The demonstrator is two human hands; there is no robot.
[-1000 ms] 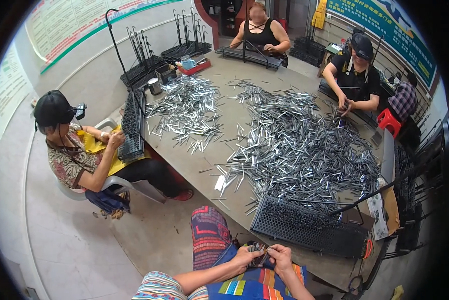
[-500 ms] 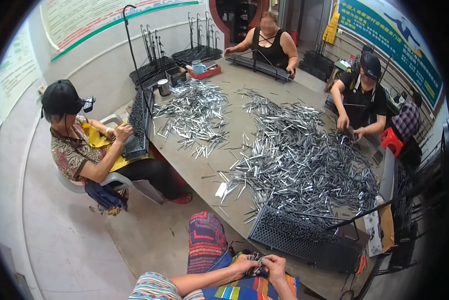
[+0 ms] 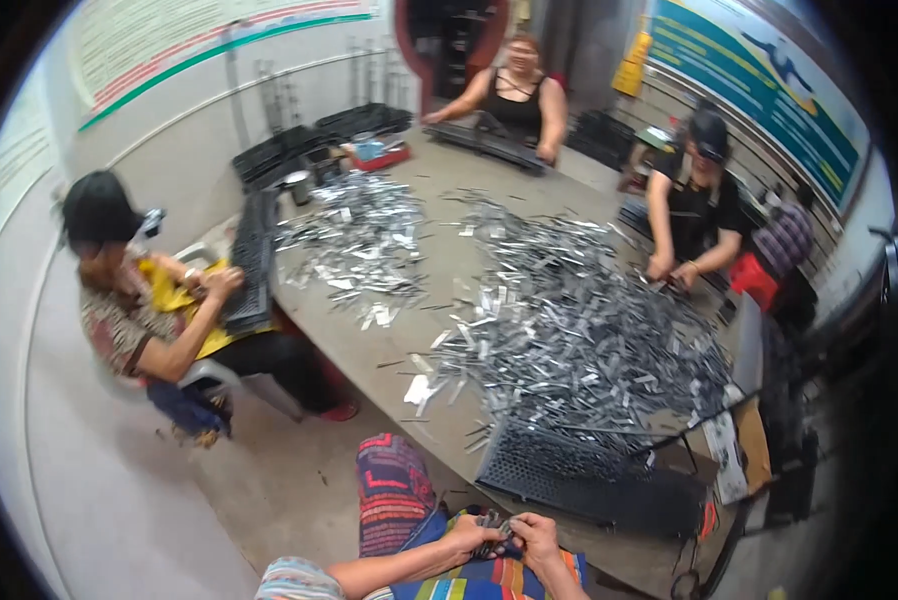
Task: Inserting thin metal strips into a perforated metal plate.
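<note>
My left hand (image 3: 467,538) is closed round a small bunch of dark grey metal strips (image 3: 492,533) above my lap. Pressed against the same bunch, the fingertips of my right hand (image 3: 537,540) are pinched together; blur and the fingers hide how many strips each hand has. Just beyond my hands, a black perforated rack (image 3: 569,482) lies along the near table edge, its holes partly filled. Behind the rack spreads a big heap of loose silvery strips (image 3: 579,340).
A smaller strip heap (image 3: 354,240) lies at the table's far left. Co-workers sit at the left (image 3: 129,290), far side (image 3: 524,100) and right (image 3: 704,200). A cardboard box (image 3: 751,435) and scissors (image 3: 685,583) are at the near right. More black racks (image 3: 364,120) stand at the back.
The whole view has shifted a little, so the scene sits further left, and it is blurrier. My hands stay together at the bunch. The right-hand co-worker's hands have moved slightly.
</note>
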